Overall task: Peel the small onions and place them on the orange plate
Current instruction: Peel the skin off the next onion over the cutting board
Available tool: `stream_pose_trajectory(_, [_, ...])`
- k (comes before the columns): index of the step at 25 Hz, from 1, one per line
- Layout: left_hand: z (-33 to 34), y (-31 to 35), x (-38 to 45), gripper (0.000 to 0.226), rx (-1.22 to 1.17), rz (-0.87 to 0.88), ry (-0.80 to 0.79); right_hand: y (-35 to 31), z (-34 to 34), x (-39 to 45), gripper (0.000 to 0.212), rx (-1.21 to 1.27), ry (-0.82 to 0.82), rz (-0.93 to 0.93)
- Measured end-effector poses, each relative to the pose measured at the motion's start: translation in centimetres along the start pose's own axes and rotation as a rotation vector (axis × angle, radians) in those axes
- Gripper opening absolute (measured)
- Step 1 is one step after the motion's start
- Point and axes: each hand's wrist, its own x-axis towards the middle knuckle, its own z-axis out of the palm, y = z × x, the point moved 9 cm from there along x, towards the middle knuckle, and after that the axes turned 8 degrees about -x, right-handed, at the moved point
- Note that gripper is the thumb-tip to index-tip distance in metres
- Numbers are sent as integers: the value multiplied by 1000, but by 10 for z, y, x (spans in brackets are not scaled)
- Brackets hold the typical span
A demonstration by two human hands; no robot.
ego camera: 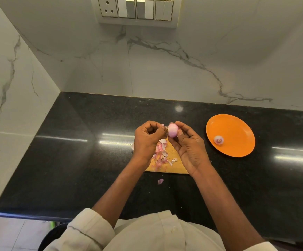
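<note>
Our right hand (187,144) grips onion (172,130); our left hand (147,137) pinches its root end. Another onion (219,139) on orange plate (237,127).

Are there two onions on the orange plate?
No, only one peeled onion lies on the orange plate; the other onion is in the hands.

Plate (237,127) right of cutting board (172,168)

A pale pink-violet small round onion (172,130); a plain orange round plate (237,127); a speckled glossy black stone counter (74,151); grey-veined white marble wall (147,69).
</note>
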Motion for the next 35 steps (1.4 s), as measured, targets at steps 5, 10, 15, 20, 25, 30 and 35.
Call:
stream_pose_trajectory(5, [5,-4,-1,16,-56,-24,-71,7,-4,3,30,123,-14,77])
stream_pose_trajectory(10, [6,-6,-2,26,191,10,-137,11,-9,3,30,60,15,105])
stream_pose_trajectory(15, [7,-3,-2,22,285,28,-161,12,-11,1,26,-56,47,81])
stream_pose_trajectory(20, [13,8,-6,17,468,136,-178,5,-12,1,25,-112,54,22])
stream_pose_trajectory(25, [24,26,-15,17,637,322,-46,-6,-5,-2,24,-241,39,-95])
stream_pose_trajectory(30, [16,19,-12,9,510,216,48,1,-3,-1,24,-155,30,-51])
stream_pose_trajectory(35, [11,10,-5,2,226,57,2,11,-1,-1,27,116,1,120])
